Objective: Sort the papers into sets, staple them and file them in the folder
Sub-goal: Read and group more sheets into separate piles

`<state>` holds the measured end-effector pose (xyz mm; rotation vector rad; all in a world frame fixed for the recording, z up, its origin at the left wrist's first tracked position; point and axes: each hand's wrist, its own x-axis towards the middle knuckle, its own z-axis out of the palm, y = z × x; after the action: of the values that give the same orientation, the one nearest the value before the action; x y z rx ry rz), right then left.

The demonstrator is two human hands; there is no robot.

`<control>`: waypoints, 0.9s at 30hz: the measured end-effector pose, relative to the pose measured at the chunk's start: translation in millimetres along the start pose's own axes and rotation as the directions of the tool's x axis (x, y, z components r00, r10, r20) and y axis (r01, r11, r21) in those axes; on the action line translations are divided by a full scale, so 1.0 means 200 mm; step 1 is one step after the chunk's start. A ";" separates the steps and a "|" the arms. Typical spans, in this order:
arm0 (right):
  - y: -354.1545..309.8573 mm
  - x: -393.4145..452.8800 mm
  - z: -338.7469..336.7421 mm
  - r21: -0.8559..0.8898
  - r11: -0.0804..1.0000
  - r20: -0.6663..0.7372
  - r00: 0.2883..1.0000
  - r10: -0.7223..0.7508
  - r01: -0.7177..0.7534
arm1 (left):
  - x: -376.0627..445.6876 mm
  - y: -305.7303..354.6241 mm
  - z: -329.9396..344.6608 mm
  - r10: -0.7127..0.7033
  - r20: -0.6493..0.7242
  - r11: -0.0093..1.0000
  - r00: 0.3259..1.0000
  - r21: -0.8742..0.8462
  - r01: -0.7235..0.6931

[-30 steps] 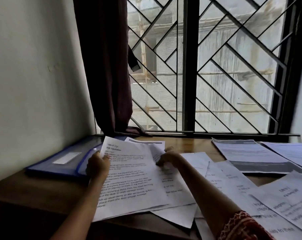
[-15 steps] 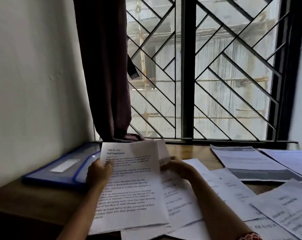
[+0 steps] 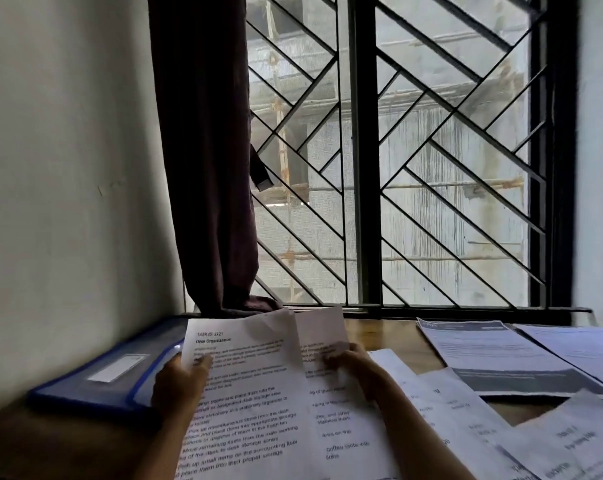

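My left hand (image 3: 180, 384) grips the left edge of a printed sheet (image 3: 248, 403) headed "Desk Organization", thumb on its face. My right hand (image 3: 353, 367) pinches a second printed sheet (image 3: 322, 344) that lies just behind and to the right of the first. Both sheets are lifted and tilted towards me above the wooden desk (image 3: 390, 336). A blue folder (image 3: 96, 382) with a white label lies flat at the left, partly behind my left hand. More printed papers (image 3: 466, 410) are spread over the desk to the right. No stapler is in view.
A white wall borders the desk on the left. A dark curtain (image 3: 203, 168) hangs down to the sill behind the folder. A barred window (image 3: 414, 168) runs along the back edge. Two grey-banded documents (image 3: 501, 355) lie at the back right.
Both hands have raised the two sheets off the desk and turned them more upright towards me. The camera has tilted upward, so the desk sits lower in view.
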<state>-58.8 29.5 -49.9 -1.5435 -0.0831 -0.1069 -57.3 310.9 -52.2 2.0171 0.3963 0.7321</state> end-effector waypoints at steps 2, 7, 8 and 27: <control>-0.01 -0.02 0.01 0.021 1.000 -0.005 1.000 -0.010 0.010 | 0.00 0.00 0.00 -0.003 0.013 1.000 1.000 -0.005 0.003; 0.01 -0.02 0.00 0.031 0.999 -0.017 1.000 -0.023 0.024 | 0.01 -0.01 0.01 -0.002 0.009 1.000 1.000 0.007 0.002; 0.01 -0.01 0.00 0.022 0.999 -0.013 1.000 -0.026 0.026 | 0.00 0.00 0.01 -0.001 0.006 1.000 1.000 0.003 0.001; -0.26 0.00 0.33 -0.067 0.959 -0.030 0.960 -0.278 0.276 | -0.01 0.26 -0.06 -0.004 -0.100 0.936 0.995 -0.350 -0.031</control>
<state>-64.6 94.3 2.5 -1.5837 -0.2678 -0.3650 -67.2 291.4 -3.3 1.6523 0.2849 0.8494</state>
